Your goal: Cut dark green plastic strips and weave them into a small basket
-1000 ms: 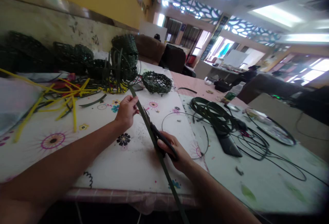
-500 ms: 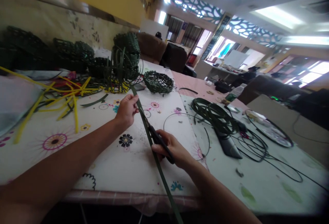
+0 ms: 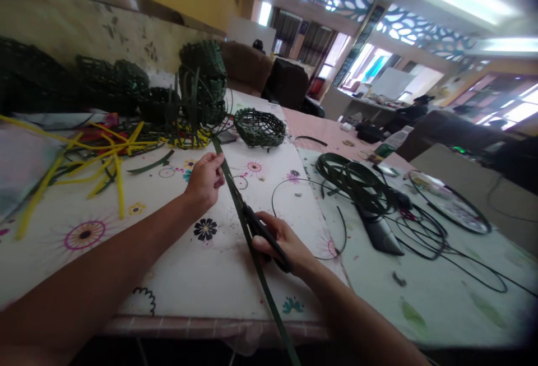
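One long green strip is pinched in the left hand's grip; the right hand's grip clasps black-handled scissors alongside it, above a flowered worktop.

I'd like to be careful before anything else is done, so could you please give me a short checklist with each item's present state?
1. Strip held: ok; the left hand pinches the green strip.
2. Scissors in hand: ok; the right hand grips the black scissors.
3. Scissors placed properly on the strip: cannot tell; they lie along it, but dark blends with dark.
4. Left hand clear of the scissors' tips: cannot tell; the tips point its way and are hard to make out.
5. Near end of the strip in sight: not ok; it runs past the table edge and out of the picture.
6. Low woven basket clear of the scissors: ok; it stands apart, farther back.
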Available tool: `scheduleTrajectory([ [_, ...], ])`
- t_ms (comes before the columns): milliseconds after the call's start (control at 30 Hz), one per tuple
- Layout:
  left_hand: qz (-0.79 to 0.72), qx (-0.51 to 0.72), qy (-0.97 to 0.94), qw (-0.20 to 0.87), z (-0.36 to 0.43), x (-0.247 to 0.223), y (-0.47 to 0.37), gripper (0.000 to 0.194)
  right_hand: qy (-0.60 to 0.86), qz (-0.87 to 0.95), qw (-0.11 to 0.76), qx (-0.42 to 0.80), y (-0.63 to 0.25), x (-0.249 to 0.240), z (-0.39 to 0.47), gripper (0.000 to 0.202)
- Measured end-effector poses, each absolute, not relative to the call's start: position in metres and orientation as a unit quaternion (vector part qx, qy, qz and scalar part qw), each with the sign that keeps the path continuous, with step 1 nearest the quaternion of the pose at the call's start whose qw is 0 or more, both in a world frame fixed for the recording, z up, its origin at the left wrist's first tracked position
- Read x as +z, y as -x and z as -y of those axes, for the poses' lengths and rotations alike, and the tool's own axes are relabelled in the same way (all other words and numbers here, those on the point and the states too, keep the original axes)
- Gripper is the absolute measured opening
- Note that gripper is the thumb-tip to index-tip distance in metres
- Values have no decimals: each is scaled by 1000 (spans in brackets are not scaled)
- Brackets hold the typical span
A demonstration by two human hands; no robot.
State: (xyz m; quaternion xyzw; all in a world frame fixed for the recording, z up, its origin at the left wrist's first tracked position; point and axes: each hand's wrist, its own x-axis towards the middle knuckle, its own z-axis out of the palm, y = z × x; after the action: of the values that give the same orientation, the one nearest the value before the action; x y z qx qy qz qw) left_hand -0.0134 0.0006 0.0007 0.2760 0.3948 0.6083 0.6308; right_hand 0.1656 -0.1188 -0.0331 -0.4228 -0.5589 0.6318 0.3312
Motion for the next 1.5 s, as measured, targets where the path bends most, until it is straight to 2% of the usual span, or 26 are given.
scheduleTrajectory([
  [333,-380,588,-290,652,5,0,10,29,421,549,346,634,-166,-34,124,68],
  [600,-398,597,-294,632,9,1,6,30,429,558,348,620,-167,-35,126,68],
  [800,-401,602,-296,624,11,0,4,28,433,557,342,621,-167,-35,129,63],
  [1500,-409,600,-295,621,16,-4,-1,28,440,521,407,608,-154,-36,144,41],
])
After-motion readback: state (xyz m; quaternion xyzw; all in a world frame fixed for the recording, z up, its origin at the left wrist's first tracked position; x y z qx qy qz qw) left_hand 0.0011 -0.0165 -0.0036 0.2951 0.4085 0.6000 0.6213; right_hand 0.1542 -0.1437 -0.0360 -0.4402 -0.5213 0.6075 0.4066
